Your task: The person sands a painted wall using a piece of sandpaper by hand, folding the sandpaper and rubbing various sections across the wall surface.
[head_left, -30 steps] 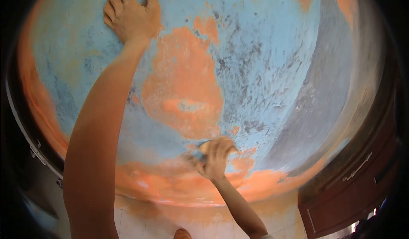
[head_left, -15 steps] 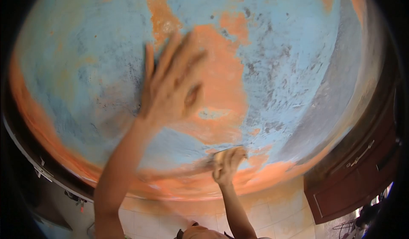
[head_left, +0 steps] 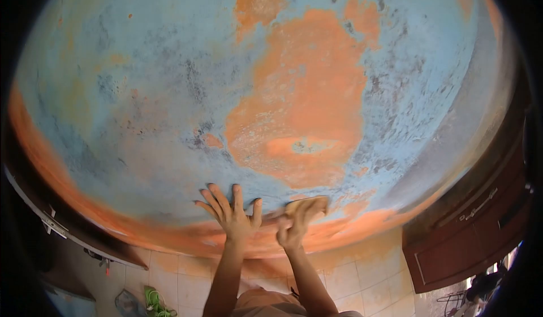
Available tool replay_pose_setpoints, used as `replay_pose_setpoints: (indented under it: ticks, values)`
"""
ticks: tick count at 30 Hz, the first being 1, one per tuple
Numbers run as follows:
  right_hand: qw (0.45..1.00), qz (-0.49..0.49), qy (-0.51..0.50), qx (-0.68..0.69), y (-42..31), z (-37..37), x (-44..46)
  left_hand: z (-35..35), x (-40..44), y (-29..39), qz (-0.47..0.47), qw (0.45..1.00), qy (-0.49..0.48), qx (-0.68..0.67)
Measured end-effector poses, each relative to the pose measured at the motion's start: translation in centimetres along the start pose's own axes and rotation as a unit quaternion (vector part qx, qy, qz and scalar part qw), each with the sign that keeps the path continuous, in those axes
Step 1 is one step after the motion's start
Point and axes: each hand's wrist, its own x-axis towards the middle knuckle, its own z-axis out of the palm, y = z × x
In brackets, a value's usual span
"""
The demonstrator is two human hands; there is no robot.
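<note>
A large wall of worn light-blue paint with orange patches fills most of the view. Low on it, my left hand lies with fingers spread against the blue paint, holding nothing. Just to its right, my right hand presses a tan, flat piece of what looks like sandpaper to the wall, near the orange band along the bottom. My right hand is slightly blurred, and its palm side is hidden.
Pale floor tiles with orange dust lie below the wall. A dark red-brown wooden cabinet or door stands at right. A coiled green hose or cord rests on the floor at lower left.
My left hand has dropped from the middle of the wall to its lower part, beside my right hand. My right hand keeps its hold on the sandpaper in nearly the same place.
</note>
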Motion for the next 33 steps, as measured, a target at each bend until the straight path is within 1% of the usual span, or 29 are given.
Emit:
replay_pose_setpoints:
  ticks: [1,2,3,4,5,6,7,9,10,12,13,14,15,16,18,19,21,22,23,24,25,27,29,30,31,32,33]
  values:
    - [0.977,-0.144,-0.153,-0.034,0.1,-0.4,-1.4,-0.2,-0.7,0.6,-0.039,0.999,-0.015,-0.016]
    - [0.956,-0.226,-0.168,-0.084,2.3,-0.6,-2.0,-0.7,-1.3,1.3,-0.038,0.999,-0.018,-0.015]
    - [0.956,-0.224,-0.169,-0.083,2.5,-0.8,-2.1,-1.5,-1.6,2.1,-0.09,0.993,-0.065,-0.047]
    - [0.989,-0.108,-0.104,-0.007,2.6,-0.8,-2.1,-2.1,-1.7,2.8,-0.141,0.981,-0.111,-0.08]
    - [0.997,0.009,-0.036,0.069,2.7,-0.8,-2.0,-2.4,-1.9,3.5,-0.141,0.981,-0.111,-0.079]
    - [0.992,0.083,-0.019,0.088,1.0,-0.3,-1.7,-2.5,-2.0,4.1,-0.167,0.972,-0.116,-0.121]
    - [0.993,0.08,-0.02,0.089,-0.1,0.4,-2.5,-2.6,-2.0,4.6,-0.192,0.96,-0.119,-0.163]
    - [0.984,0.016,-0.096,0.151,-1.4,1.2,-3.7,-2.3,-1.8,5.2,-0.196,0.959,-0.104,-0.175]
    - [0.983,0.013,-0.097,0.154,-0.7,0.9,-3.3,-2.3,-1.6,5.3,-0.196,0.959,-0.092,-0.185]
    - [0.984,-0.128,-0.099,0.071,1.9,0.1,-2.2,-2.7,-1.3,5.7,-0.19,0.961,-0.096,-0.175]
    - [0.975,-0.198,-0.097,0.028,2.0,0.0,-1.3,-2.8,-1.1,5.7,-0.188,0.963,-0.102,-0.167]
    - [0.992,-0.088,-0.046,0.072,1.7,-0.6,-1.0,-2.7,-1.1,5.5,-0.188,0.963,-0.1,-0.165]
    - [0.992,-0.089,-0.048,0.073,1.0,-0.2,-0.7,-2.7,-1.3,5.4,-0.19,0.962,-0.107,-0.166]
    - [0.99,0.035,0.009,0.138,-0.1,0.6,-0.5,-2.6,-1.7,5.4,-0.194,0.96,-0.115,-0.169]
    - [0.991,0.049,0.017,0.123,-2.5,0.5,0.0,-2.2,-2.4,4.8,-0.21,0.954,-0.115,-0.182]
    - [0.993,-0.072,-0.042,0.089,-2.9,0.3,0.2,-1.8,-2.3,4.8,-0.216,0.951,-0.109,-0.192]
    - [0.982,-0.178,-0.062,0.018,-0.2,0.4,0.2,-2.0,-1.9,5.7,-0.218,0.952,-0.102,-0.188]
    - [0.995,-0.055,-0.007,0.084,0.5,-0.1,0.4,-2.0,-1.4,5.7,-0.216,0.955,-0.096,-0.182]
    - [0.986,0.059,0.038,0.154,1.4,-0.5,0.7,-1.7,-1.3,5.8,-0.211,0.956,-0.088,-0.186]
    - [0.979,0.067,0.136,0.135,1.1,0.0,2.1,-1.4,-1.5,5.8,-0.222,0.953,-0.076,-0.193]
    - [0.98,0.058,0.133,0.137,0.6,0.4,2.0,-1.1,-1.7,5.9,-0.238,0.949,-0.065,-0.199]
    - [0.997,-0.045,0.021,0.066,-0.9,1.3,0.5,-0.9,-1.5,6.3,-0.246,0.947,-0.041,-0.204]
    - [0.987,-0.14,-0.079,0.005,-0.6,0.9,-1.0,-0.6,-1.0,6.7,-0.244,0.947,-0.022,-0.205]
    - [0.983,-0.175,-0.061,0.001,-0.1,0.5,0.3,-0.8,-0.7,6.8,-0.244,0.942,0.002,-0.23]
    - [0.994,-0.09,-0.032,0.057,0.5,0.2,0.8,-1.0,-0.5,6.6,-0.242,0.936,0.023,-0.253]
    - [0.993,-0.008,0.007,0.121,1.1,-0.1,1.2,-1.3,-0.5,6.1,-0.236,0.939,0.019,-0.248]
    - [0.986,0.06,0.081,0.134,1.1,0.3,1.6,-1.5,-0.6,6.0,-0.235,0.938,0.006,-0.254]
